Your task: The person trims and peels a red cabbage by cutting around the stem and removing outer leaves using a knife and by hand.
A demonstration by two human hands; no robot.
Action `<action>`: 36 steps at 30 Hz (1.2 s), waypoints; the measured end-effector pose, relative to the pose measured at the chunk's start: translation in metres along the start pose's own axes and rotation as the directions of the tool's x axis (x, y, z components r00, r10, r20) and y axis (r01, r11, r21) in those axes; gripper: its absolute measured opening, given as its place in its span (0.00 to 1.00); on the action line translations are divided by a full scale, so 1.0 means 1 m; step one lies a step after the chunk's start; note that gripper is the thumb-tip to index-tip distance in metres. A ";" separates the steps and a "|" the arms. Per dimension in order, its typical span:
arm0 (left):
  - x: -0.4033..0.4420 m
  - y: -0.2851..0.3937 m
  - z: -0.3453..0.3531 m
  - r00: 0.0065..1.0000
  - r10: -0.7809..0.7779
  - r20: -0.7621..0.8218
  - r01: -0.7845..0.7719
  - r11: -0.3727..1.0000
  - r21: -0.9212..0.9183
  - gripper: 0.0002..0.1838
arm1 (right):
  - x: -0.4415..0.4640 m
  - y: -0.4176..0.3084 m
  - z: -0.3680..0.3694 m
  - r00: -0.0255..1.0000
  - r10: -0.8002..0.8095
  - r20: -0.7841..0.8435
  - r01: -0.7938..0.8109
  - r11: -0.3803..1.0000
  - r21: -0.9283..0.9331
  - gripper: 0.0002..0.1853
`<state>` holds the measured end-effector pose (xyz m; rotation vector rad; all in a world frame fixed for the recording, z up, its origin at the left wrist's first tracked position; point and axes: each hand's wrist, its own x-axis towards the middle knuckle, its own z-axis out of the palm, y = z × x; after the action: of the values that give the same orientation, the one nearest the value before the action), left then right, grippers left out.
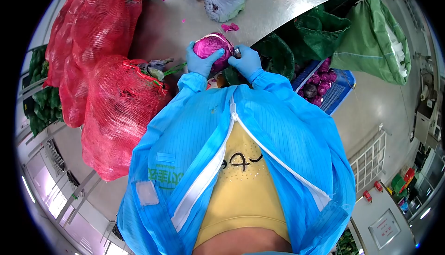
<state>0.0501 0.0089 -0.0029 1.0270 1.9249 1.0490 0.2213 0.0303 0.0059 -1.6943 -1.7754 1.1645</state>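
A purple-red cabbage (pixel 209 46) is held up above the near edge of the steel table. My left hand (pixel 200 62), in a blue glove, is wrapped round its left and lower side, thumb across the front. At the right side of the cabbage, my blue-gloved right hand (pixel 246 62) is closed on a small tool (pixel 237 52) with a dark and silvery end. Most of that tool is hidden by the fingers. Loose outer cabbage leaves (pixel 225 1) and purple scraps (pixel 230 27) lie on the table beyond.
Red mesh sacks (pixel 121 111) crowd the left side. To the right are dark green bags (pixel 320 30), a pale green sack (pixel 373 39) and a blue crate (pixel 342 90) holding several small purple cabbages (pixel 320 84). The steel table (pixel 160 23) reaches away in front.
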 end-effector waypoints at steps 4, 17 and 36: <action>-0.003 0.009 -0.002 1.000 -0.013 -0.005 0.013 0.999 0.050 0.58 | -0.002 0.002 0.002 0.999 -0.027 -0.025 0.026 0.999 -0.037 0.19; 0.009 0.008 -0.012 0.991 -0.109 0.078 0.116 0.988 -0.100 0.57 | 0.028 0.050 -0.007 0.908 0.164 -0.385 -0.138 0.986 0.095 0.14; 0.011 0.004 -0.014 0.990 -0.058 0.127 0.069 0.994 -0.083 0.58 | 0.041 0.015 -0.006 0.977 -0.012 0.213 -0.060 0.942 0.330 0.26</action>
<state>0.0348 0.0151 0.0048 0.9537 1.7839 1.0007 0.2275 0.0701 -0.0125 -1.4381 -1.5619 1.6076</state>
